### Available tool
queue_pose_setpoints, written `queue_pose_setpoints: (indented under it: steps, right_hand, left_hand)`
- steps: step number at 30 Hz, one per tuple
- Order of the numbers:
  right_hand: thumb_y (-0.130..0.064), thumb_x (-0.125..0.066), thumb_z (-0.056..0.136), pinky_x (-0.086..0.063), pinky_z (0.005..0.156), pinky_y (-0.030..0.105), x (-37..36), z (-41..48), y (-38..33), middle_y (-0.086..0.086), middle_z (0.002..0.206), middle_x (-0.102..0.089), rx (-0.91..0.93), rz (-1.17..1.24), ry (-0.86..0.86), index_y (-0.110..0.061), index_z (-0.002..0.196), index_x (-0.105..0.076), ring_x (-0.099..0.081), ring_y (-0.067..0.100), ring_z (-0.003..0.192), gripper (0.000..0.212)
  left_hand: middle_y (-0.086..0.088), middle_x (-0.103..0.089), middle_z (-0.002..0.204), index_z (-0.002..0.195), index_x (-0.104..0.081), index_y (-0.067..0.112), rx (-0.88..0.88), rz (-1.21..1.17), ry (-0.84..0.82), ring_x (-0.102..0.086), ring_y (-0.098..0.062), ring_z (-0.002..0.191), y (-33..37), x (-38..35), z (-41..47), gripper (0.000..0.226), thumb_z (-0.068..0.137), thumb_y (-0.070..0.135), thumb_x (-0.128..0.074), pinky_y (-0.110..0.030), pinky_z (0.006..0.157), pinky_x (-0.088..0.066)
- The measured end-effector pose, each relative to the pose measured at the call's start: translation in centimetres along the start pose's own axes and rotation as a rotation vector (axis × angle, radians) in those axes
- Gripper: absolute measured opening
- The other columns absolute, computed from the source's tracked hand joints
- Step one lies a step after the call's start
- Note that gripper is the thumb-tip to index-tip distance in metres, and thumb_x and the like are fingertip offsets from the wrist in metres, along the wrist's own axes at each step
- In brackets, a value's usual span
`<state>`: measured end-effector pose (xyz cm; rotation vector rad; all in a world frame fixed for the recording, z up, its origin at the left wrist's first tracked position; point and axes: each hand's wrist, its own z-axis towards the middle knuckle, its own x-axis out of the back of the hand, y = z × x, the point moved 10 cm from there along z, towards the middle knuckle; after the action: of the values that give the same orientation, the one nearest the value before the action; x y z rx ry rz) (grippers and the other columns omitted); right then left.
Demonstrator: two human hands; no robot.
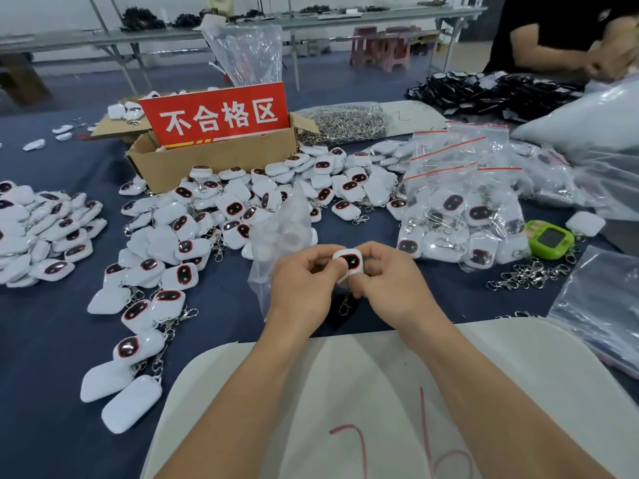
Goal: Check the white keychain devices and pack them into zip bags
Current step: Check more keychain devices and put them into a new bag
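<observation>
Pinching keychain device [350,262] btwn hands: L hand [304,283], R hand [389,278].

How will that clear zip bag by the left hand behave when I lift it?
Probably floppy: the zip bag stands crumpled and sagging behind the left hand, which pinches the keychain device. Likely very light and slippery, since the film is thin, see-through and glossy.

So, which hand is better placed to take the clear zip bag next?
Left, probably. The left hand is right next to the clear zip bag; the right hand is on the far side of the white device that both hold.
</observation>
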<state>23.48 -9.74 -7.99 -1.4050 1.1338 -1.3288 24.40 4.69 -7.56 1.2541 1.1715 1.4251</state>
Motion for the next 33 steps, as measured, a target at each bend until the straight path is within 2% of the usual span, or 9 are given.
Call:
queue_pose_setpoints:
  steps: [2,6,10,15,18,21,24,29,33]
  right_hand:
    - [0.005,-0.066,0.085,-0.05,0.07,0.031,0.1,0.1,0.1,0.002,0.077,-0.077,-0.015,0.01,0.006,-0.019,0.092,-0.071,-0.064,0.008,0.064,0.026]
    - [0.004,-0.067,0.086,-0.056,0.074,0.032,1.0,0.4,-0.1,-0.001,0.078,-0.078,0.014,-0.038,0.052,-0.022,0.091,-0.07,-0.073,0.021,0.077,0.027]
    - [-0.007,-0.073,0.087,-0.052,0.062,0.022,2.2,0.6,0.0,-0.007,0.076,-0.077,0.042,-0.049,0.128,-0.029,0.09,-0.069,-0.068,0.008,0.065,0.022]
    - [-0.01,-0.081,0.082,-0.051,0.061,0.014,3.3,0.7,-1.3,-0.007,0.073,-0.075,0.152,0.023,0.224,-0.027,0.079,-0.075,-0.068,0.006,0.066,0.018]
    - [-0.007,-0.079,0.081,-0.045,0.057,0.012,3.8,0.1,-2.4,-0.006,0.07,-0.068,0.259,-0.126,0.318,-0.031,0.077,-0.074,-0.058,0.006,0.059,0.025]
    - [-0.008,-0.078,0.08,-0.041,0.059,0.01,4.2,-0.6,-3.2,-0.006,0.069,-0.062,0.332,-0.246,0.385,-0.037,0.074,-0.071,-0.055,0.002,0.063,0.03]
    - [-0.008,-0.081,0.079,-0.04,0.064,0.008,4.0,-0.9,-3.6,-0.013,0.07,-0.063,0.354,-0.28,0.382,-0.039,0.077,-0.073,-0.058,0.0,0.073,0.032]
    - [-0.004,-0.081,0.079,-0.041,0.066,0.01,4.0,-0.7,-3.6,-0.01,0.074,-0.066,0.36,-0.257,0.361,-0.037,0.077,-0.074,-0.058,0.002,0.073,0.033]
    - [-0.002,-0.079,0.08,-0.042,0.065,0.009,3.9,-0.6,-3.7,-0.016,0.068,-0.066,0.361,-0.211,0.323,-0.031,0.077,-0.074,-0.059,-0.001,0.071,0.029]
  left_hand:
    - [0.006,-0.079,0.084,0.091,-0.081,0.023,-0.013,-0.031,-0.017,-0.074,-0.013,0.083,0.2,0.0,0.1,0.022,0.088,0.003,-0.074,-0.016,0.072,-0.055]
    - [0.007,-0.079,0.083,0.093,-0.082,0.022,-0.072,-0.018,-0.038,-0.076,-0.014,0.081,1.0,-0.4,-0.1,0.021,0.086,0.003,-0.077,-0.02,0.074,-0.058]
    - [0.007,-0.079,0.081,0.09,-0.081,0.026,-0.064,-0.041,-0.014,-0.074,-0.011,0.074,0.9,-0.3,-0.4,0.013,0.089,0.014,-0.079,-0.022,0.063,-0.058]
    - [0.004,-0.079,0.09,0.096,-0.068,0.026,0.006,-0.156,0.034,-0.076,-0.014,0.086,0.0,0.1,-0.4,0.02,0.094,0.007,-0.073,-0.028,0.057,-0.059]
    - [0.009,-0.076,0.097,0.094,-0.067,0.035,-0.097,-0.023,0.098,-0.074,-0.006,0.09,0.7,0.7,-0.4,0.031,0.09,0.006,-0.075,-0.024,0.061,-0.058]
    - [0.018,-0.076,0.09,0.091,-0.071,0.035,-0.175,0.042,0.099,-0.073,0.0,0.09,1.1,0.6,-0.7,0.031,0.087,0.005,-0.077,-0.02,0.075,-0.058]
    - [0.026,-0.074,0.086,0.088,-0.072,0.035,-0.183,0.093,0.111,-0.071,0.007,0.087,1.0,0.8,-0.8,0.032,0.086,0.004,-0.08,-0.006,0.073,-0.05]
    - [0.028,-0.074,0.087,0.088,-0.072,0.036,-0.176,0.097,0.103,-0.071,0.008,0.087,0.7,0.8,-0.7,0.035,0.086,0.002,-0.08,-0.005,0.074,-0.049]
    - [0.023,-0.075,0.084,0.089,-0.073,0.031,-0.189,0.107,0.094,-0.072,0.005,0.083,1.1,0.5,-0.7,0.028,0.087,0.004,-0.079,-0.007,0.073,-0.05]
